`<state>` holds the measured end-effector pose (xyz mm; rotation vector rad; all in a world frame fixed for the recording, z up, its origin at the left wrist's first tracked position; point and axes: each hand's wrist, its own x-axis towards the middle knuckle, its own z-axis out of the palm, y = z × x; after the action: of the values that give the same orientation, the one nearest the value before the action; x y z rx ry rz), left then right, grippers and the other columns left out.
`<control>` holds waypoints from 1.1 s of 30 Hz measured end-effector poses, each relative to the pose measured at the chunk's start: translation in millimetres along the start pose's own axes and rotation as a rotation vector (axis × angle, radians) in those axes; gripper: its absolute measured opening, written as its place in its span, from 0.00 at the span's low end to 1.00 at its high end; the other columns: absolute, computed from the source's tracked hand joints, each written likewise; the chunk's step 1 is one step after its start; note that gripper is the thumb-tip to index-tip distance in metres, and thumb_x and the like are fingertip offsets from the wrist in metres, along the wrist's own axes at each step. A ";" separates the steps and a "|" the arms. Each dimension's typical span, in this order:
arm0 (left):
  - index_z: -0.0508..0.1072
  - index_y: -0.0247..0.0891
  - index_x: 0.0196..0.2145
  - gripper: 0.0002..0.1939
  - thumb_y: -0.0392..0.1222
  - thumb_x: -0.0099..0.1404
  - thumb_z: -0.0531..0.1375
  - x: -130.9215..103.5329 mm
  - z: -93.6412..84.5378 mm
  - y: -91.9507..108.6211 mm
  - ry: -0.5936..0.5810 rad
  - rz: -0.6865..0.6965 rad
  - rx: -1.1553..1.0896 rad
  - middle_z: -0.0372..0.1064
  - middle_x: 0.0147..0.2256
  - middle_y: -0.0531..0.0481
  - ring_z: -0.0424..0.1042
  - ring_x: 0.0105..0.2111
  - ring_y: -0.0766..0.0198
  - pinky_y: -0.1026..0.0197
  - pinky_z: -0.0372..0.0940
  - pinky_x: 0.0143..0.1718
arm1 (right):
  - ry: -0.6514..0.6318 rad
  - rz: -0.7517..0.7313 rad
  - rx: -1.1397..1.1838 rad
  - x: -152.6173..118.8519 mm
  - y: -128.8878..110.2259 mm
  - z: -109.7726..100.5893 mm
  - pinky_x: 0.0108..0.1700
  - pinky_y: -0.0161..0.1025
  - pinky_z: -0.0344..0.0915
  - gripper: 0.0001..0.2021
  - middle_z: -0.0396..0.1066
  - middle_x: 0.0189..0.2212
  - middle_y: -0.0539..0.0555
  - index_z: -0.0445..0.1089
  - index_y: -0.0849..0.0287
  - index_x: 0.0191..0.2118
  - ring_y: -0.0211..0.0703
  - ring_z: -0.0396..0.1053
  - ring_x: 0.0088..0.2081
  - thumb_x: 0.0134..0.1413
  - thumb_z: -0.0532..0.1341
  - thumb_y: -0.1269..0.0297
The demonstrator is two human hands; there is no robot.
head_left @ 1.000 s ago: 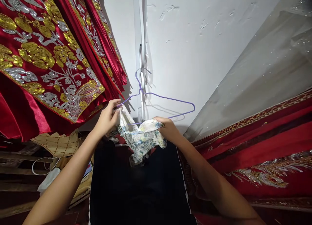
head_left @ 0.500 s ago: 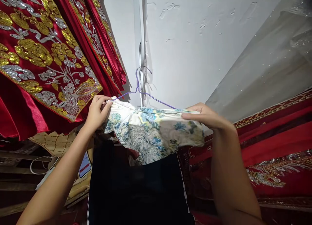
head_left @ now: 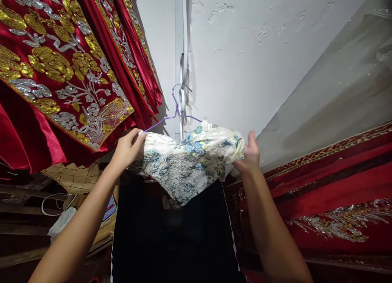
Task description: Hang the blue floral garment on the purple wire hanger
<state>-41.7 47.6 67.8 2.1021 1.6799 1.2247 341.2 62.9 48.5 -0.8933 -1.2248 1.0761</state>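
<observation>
A short-sleeved top [head_left: 190,160] with a blue, green and cream floral print hangs on a purple wire hanger [head_left: 177,111] in front of me. My left hand [head_left: 128,148] is closed in a pinch on the top's left shoulder, at the hanger's left end. My right hand [head_left: 251,152], somewhat blurred, is at the edge of the right sleeve. One of its digits stretches upward, clear of the cloth, while part of the hand is hidden behind the sleeve. The hanger's right arm runs under the top's right shoulder.
Red sequined garments [head_left: 76,79] hang at upper left. A sheer grey-white fabric [head_left: 324,87] and red beaded cloth [head_left: 333,193] fill the right side. Behind the hanger, a metal upright [head_left: 181,70] stands against the white wall [head_left: 232,79]. A phone [head_left: 109,209] lies at lower left.
My right hand has let go of the top's right edge and moved left to the sleeve. The right shoulder now sits over the hanger's right arm. My left hand keeps its pinch.
</observation>
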 end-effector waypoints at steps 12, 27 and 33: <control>0.72 0.38 0.35 0.14 0.51 0.70 0.58 29.7 8.5 35.7 0.085 0.212 -0.211 0.75 0.44 0.44 0.73 0.47 0.56 0.55 0.65 0.53 | -1.101 0.090 -0.032 -29.6 -61.6 40.5 0.53 0.44 0.73 0.31 0.79 0.46 0.56 0.74 0.57 0.56 0.53 0.75 0.53 0.49 0.71 0.46; 0.81 0.42 0.31 0.31 0.67 0.70 0.49 -28.2 14.5 115.4 -0.634 0.305 -0.570 0.77 0.46 0.40 0.73 0.52 0.45 0.39 0.57 0.65 | -0.397 -0.562 -0.940 -42.4 78.5 122.2 0.73 0.61 0.41 0.37 0.54 0.68 0.58 0.53 0.48 0.70 0.60 0.45 0.72 0.57 0.64 0.58; 0.74 0.42 0.53 0.31 0.58 0.56 0.70 -18.9 3.0 73.0 -0.472 0.112 -0.600 0.72 0.56 0.39 0.70 0.58 0.42 0.41 0.65 0.59 | -0.284 -0.612 -0.897 -35.5 60.3 76.3 0.58 0.60 0.64 0.44 0.65 0.54 0.62 0.62 0.52 0.65 0.64 0.64 0.56 0.40 0.73 0.51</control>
<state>12.9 7.1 100.5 1.9091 0.8689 0.9853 256.4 43.0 -7.4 -0.9199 -2.1106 0.1170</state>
